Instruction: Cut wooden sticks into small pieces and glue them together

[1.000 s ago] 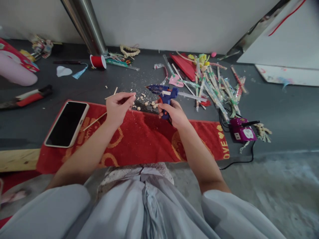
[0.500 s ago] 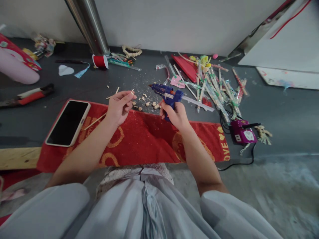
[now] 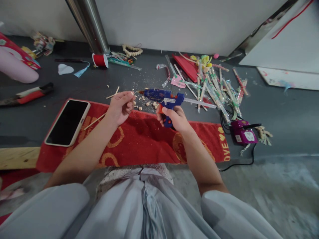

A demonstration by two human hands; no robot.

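My right hand (image 3: 173, 117) is wrapped round the handle of a blue hot glue gun (image 3: 159, 95), its fingers at the orange trigger. A clear glue stick (image 3: 200, 103) pokes out of the gun's rear, and the nozzle points left. Close to that nozzle, my left hand (image 3: 122, 105) is closed in a pinch; a tiny pale bit may sit between thumb and fingertip, too small to name. Below both hands lies a red towel (image 3: 147, 142) with orange patterns. Small wood crumbs (image 3: 148, 104) are scattered beyond its edge. A thin wooden stick (image 3: 95, 121) passes behind my left wrist.
A phone (image 3: 68, 122) rests on the towel's left end. Red-handled pliers (image 3: 28, 96) and a red thread spool (image 3: 100, 60) are at left. Wrapped sticks (image 3: 216, 86) pile up at right, near a purple box (image 3: 243, 132) with a black cord. A metal post (image 3: 91, 26) stands behind.
The glue gun has swung level and moved left, bringing its nozzle close to my left fingertips. My left hand has hardly moved.
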